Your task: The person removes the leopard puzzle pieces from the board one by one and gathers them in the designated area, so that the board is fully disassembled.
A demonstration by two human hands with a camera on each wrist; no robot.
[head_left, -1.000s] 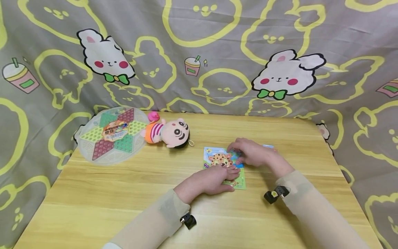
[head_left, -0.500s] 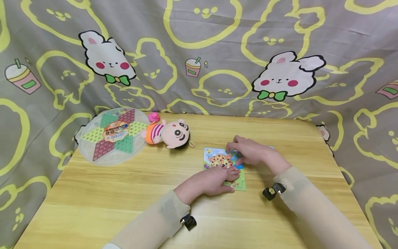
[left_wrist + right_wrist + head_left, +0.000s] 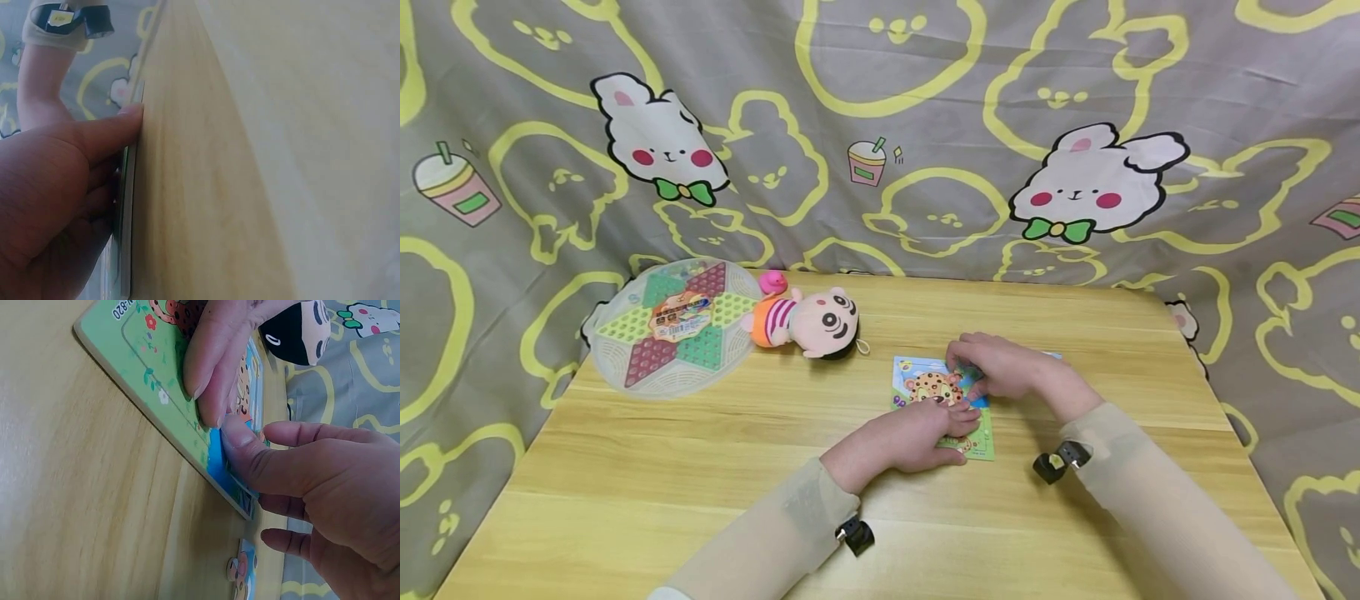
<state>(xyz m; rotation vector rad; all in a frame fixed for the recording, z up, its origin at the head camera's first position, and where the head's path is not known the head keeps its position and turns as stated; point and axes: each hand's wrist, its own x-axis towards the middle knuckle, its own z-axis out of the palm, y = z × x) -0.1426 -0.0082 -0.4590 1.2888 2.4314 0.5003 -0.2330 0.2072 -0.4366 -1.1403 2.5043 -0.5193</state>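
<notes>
Puzzle (image 3: 934,385) probably light, stiff; take edges. Left hand (image 3: 916,433): straight fingers on it. Right hand (image 3: 1003,367): can't tell if pinching.

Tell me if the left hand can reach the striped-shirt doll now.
Likely yes: though the left hand rests on the leopard puzzle board, only bare tabletop shows between that board and the striped-shirt doll, so the way looks free.

Leopard board (image 3: 139,365) — “820” at one corner, star-board label (image 3: 682,317) — illegible
</notes>
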